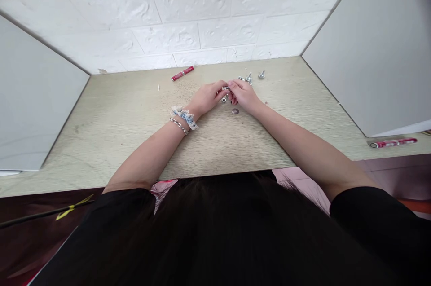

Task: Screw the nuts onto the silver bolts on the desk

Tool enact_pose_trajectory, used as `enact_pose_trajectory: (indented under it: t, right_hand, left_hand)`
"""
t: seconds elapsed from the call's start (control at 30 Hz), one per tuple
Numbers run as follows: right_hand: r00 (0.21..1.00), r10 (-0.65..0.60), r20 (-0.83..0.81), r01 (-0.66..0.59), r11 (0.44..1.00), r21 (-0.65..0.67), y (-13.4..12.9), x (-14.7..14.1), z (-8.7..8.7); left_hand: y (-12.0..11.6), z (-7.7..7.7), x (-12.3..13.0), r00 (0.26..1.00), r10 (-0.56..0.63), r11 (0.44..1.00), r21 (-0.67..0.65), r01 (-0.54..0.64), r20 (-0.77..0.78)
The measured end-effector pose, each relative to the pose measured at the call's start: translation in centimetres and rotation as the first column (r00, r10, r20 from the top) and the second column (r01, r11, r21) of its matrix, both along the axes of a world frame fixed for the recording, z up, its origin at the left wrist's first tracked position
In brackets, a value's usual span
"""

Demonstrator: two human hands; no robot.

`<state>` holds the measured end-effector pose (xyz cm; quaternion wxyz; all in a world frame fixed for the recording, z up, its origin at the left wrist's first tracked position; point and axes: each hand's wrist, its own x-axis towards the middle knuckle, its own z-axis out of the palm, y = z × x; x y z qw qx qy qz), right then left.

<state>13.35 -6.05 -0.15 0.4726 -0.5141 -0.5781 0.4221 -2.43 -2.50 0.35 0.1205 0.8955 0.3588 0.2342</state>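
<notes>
My left hand [209, 97] and my right hand [245, 96] meet over the table, fingertips pinched together. Between them is a small silver bolt [226, 89], mostly covered by the fingers; both hands grip it. Just below the fingertips a metal nut [224, 100] shows, and I cannot tell whether it touches the left fingers. A flat round washer [235, 111] lies on the tabletop under my right hand. Behind the right hand is a cluster of silver bolts [248, 77], partly hidden by the knuckles. One separate bolt [261, 74] stands head down to its right.
A red tube [182, 73] lies at the back left, near a small white scrap [158, 87]. Another red tube [393, 143] rests at the right front edge. Grey panels stand left [37, 97] and right [373, 52]; a white brick-patterned wall [202, 3] closes the back.
</notes>
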Motion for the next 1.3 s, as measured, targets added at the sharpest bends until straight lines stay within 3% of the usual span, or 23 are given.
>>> enact_pose_trajectory:
  t: [0.97,1.3]
  right_hand:
    - [0.999,0.032,-0.020,-0.034,0.993,-0.113,-0.1,0.0,0.9]
    - [0.998,0.050,-0.035,-0.053,0.994,-0.094,0.0,0.1,0.7]
  left_hand:
    - [-0.1,0.1,-0.1,1.000,0.001,1.000,-0.012,-0.001,0.000]
    - [-0.2,0.2,-0.1,1.000,-0.007,1.000,-0.025,0.007,0.001]
